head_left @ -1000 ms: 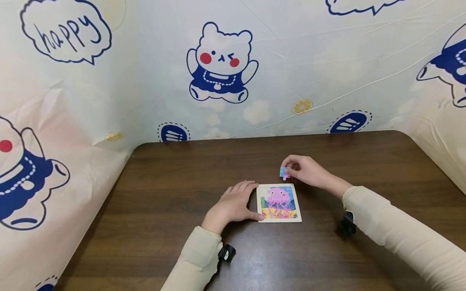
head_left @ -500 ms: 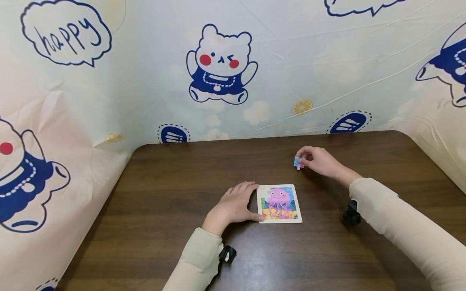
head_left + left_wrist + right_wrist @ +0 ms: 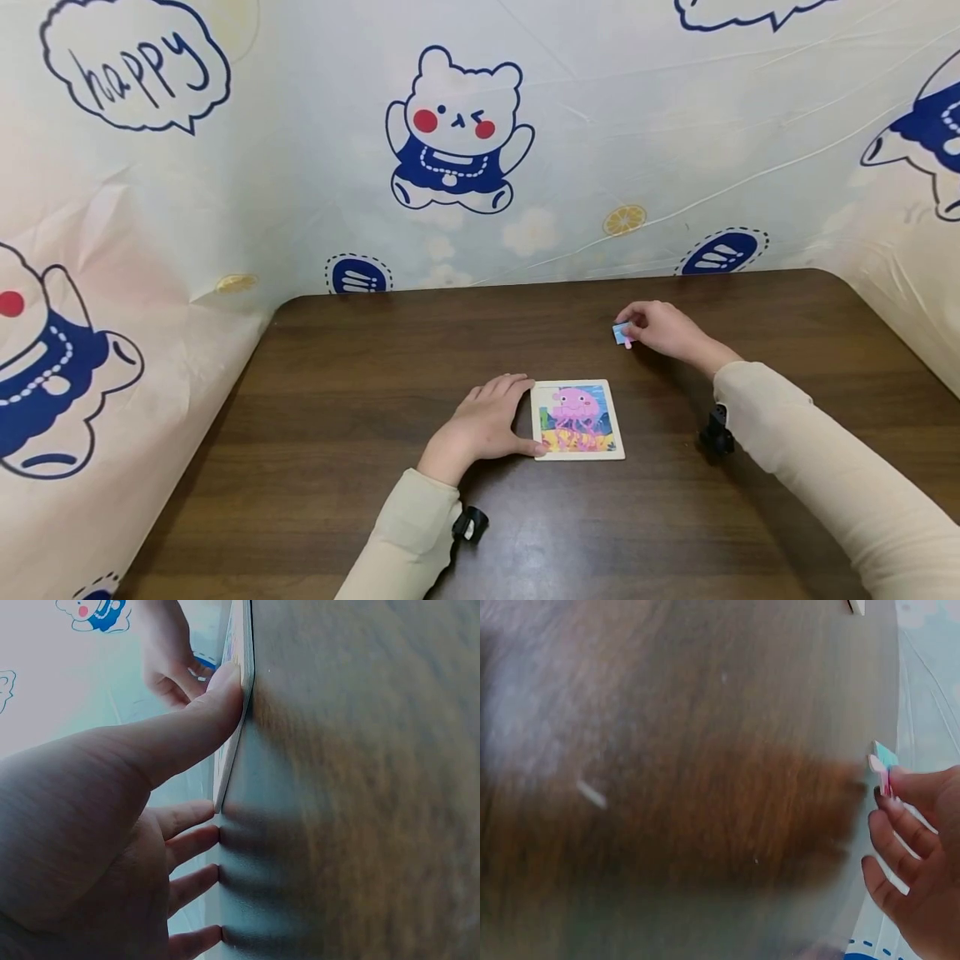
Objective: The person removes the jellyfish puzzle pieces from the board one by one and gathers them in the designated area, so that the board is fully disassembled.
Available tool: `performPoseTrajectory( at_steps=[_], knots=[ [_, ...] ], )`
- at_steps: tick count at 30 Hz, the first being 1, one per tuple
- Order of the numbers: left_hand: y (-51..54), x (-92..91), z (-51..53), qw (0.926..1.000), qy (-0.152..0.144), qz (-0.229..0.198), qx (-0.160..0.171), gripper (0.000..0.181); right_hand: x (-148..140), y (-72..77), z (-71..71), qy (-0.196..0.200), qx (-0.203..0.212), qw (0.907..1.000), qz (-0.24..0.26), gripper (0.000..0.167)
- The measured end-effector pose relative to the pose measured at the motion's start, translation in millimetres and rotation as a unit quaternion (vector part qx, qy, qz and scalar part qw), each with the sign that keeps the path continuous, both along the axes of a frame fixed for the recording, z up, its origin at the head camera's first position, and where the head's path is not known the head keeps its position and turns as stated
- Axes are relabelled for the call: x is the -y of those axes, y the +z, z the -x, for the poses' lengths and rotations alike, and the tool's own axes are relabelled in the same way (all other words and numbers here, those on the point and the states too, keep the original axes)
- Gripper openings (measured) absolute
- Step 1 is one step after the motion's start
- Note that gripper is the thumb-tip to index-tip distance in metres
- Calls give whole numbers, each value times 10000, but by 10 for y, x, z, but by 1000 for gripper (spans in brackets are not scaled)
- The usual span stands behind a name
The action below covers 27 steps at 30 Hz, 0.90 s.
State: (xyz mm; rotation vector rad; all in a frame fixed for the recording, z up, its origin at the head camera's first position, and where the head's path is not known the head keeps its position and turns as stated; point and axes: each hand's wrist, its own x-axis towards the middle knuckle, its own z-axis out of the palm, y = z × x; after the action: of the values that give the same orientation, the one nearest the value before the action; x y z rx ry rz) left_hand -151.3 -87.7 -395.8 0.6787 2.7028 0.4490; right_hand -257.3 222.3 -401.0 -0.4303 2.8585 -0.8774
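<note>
A small square jigsaw puzzle board (image 3: pixel 581 456) with a pink jellyfish picture lies flat on the table, its upper-left part pale where no piece sits. My left hand (image 3: pixel 480 425) rests against its left side, thumb on the near corner and index finger at the far one; the left wrist view shows the other fingertips (image 3: pixel 196 889) extended onto the table. Beyond the board, to the right, my right hand (image 3: pixel 667 332) pinches a blue and pink puzzle piece (image 3: pixel 621 334) between thumb and fingers. In the right wrist view the piece (image 3: pixel 886 754) is partly covered by the fingertips.
The brown wooden table (image 3: pixel 337 400) has rounded far corners. A printed cloth (image 3: pixel 585 108) with cartoon bears hangs behind and beside it. Each wrist carries a small black camera, one on the left (image 3: pixel 471 525) and one on the right (image 3: pixel 717 429).
My right hand has moved away from the board, back and to the right, with the puzzle piece still pinched, and the piece has turned slightly. The left hand and board stay put.
</note>
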Motion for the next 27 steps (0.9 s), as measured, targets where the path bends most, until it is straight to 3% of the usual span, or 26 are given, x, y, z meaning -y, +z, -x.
performPoseTrajectory(
  at_steps=[11, 18, 27],
  knots=[
    [-2, -25, 20, 10000, -30, 84, -20, 94, 33, -28, -1, -427, -36, 9985, -336, 20],
    [-1, 8, 13, 10000, 13, 52, 7, 94, 95, -12, -18, -279, -234, 9991, -229, 19],
    [-8, -2, 13, 10000, -19, 97, 14, 95, 218, 29, -184, -72, -511, 9986, 77, 15]
  ],
)
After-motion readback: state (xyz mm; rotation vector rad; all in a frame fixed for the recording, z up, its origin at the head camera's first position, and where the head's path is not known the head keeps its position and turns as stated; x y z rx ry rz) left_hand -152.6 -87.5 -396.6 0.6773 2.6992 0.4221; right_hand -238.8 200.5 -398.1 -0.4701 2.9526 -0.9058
